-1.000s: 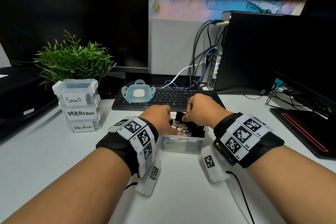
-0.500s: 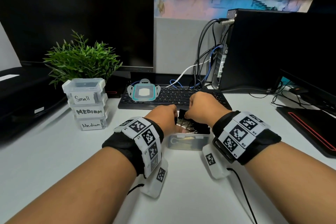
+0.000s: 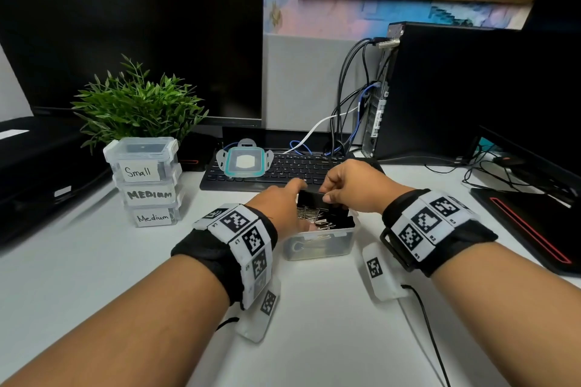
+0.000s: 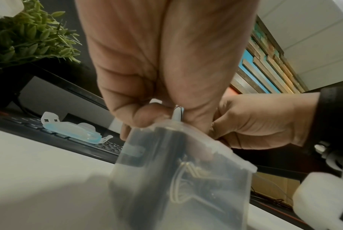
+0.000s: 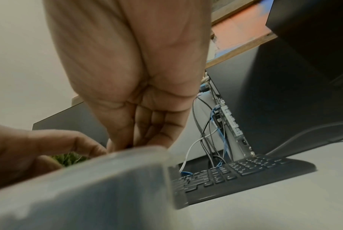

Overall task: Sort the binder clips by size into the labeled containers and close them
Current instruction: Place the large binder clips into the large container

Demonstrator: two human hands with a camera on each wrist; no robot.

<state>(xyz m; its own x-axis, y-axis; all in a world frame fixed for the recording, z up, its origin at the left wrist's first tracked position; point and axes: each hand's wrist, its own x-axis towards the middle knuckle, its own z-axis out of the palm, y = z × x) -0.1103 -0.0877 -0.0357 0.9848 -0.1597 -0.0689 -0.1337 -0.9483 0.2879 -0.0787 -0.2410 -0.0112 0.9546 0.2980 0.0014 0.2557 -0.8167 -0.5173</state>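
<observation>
Got both hands over clear plastic tub (image 3: pixel 317 247) mid-counter. My right hand (image 3: pixel 352 187) pinching big black binder clip (image 3: pixel 311 198) at tub's far rim, long axis left-right. Left hand (image 3: pixel 279 207) right beside it, fingers curled on wire handle.

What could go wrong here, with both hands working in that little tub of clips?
The big clip sits pinched between both hands above the open tub; a slip could pinch a finger or scatter clips. The tub is light and near the wrist gear, so a tug might tip it. The lid lies on the keyboard, where it could press keys.
</observation>
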